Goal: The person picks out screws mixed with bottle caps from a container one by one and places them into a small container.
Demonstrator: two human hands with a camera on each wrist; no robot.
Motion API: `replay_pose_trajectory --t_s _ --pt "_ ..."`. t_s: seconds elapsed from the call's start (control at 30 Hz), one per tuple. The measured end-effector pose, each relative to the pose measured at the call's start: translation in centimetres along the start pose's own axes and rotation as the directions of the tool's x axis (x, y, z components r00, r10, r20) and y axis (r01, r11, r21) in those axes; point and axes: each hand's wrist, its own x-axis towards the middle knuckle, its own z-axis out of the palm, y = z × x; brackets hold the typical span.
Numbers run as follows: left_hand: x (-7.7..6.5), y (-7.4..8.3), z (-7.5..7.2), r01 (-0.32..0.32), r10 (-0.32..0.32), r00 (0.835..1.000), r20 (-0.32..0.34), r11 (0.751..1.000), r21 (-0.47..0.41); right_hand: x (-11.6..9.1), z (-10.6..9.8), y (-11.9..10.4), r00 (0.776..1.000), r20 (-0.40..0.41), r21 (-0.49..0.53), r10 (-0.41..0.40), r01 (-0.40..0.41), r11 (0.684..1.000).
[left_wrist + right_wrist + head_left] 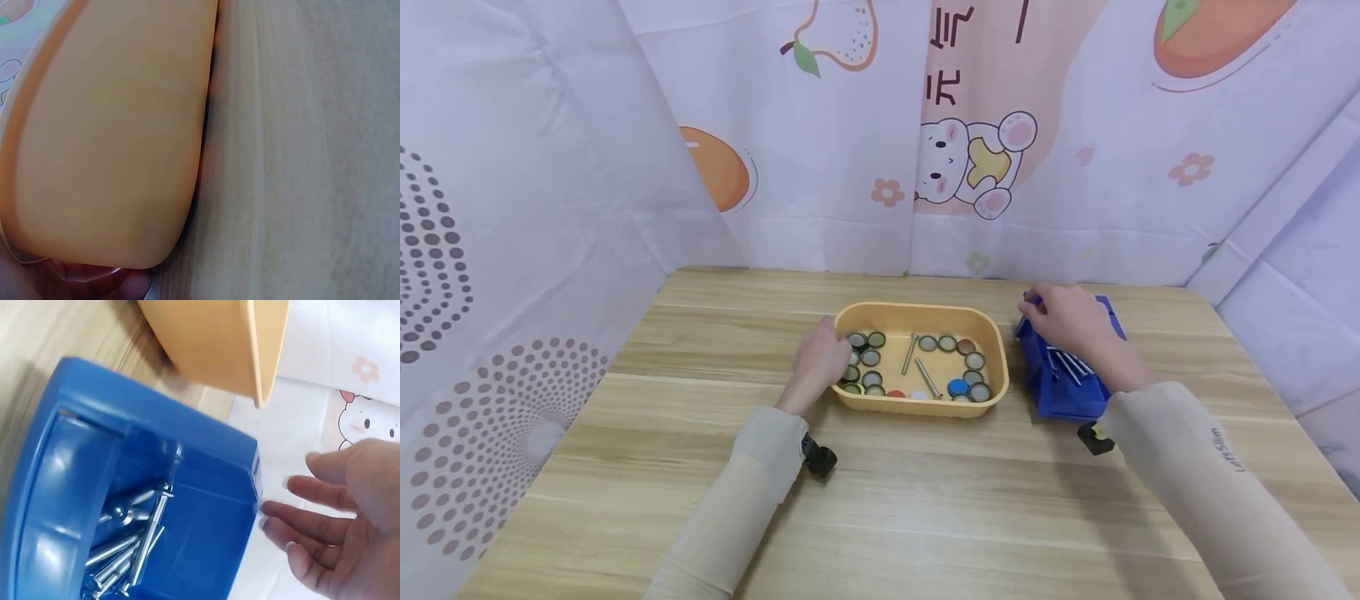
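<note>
A yellow plastic tub (917,406) holds several bottle caps (870,357) and two screws (927,379). My left hand (822,360) grips the tub's left end; in the left wrist view its fingertips (134,284) curl below the tub's end wall. To the right stands a blue plastic bin (1067,408) with several silver screws (147,540) in it. Above the bin's far edge is my right hand (1071,318), its fingers loosely bent and holding nothing. In the right wrist view those fingertips come close to the bin's rim; whether they touch, I cannot tell.
Both containers stand on a wood-grain table (880,500). Behind it hangs a white printed curtain (820,167), and another cloth (512,250) covers the left side. Black wrist cameras (820,458) sit at both sleeves.
</note>
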Motion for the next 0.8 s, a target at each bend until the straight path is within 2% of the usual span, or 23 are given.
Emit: replay_pose_trajectory --t_s 0.17,0.33,0.57,0.8 --pt "0.1 0.0 0.1 -0.006 0.006 1.000 -0.002 1.000 0.010 0.3 0.0 -1.2 0.997 -0.019 0.030 0.080 -0.079 0.996" --pt "0.1 0.0 0.1 -0.009 0.009 1.000 -0.002 1.000 0.011 0.6 0.5 -3.3 0.996 0.024 0.035 0.088 -0.088 0.995" --pt "-0.1 0.0 0.0 -0.002 0.002 1.000 0.002 1.000 -0.011 0.6 2.7 -6.4 0.992 0.122 0.018 0.031 -0.033 0.999" --pt "-0.2 -0.1 0.1 -0.019 0.018 1.000 -0.014 1.000 -0.010 0.7 4.5 -8.1 0.977 0.212 -0.018 -0.023 0.028 0.999"
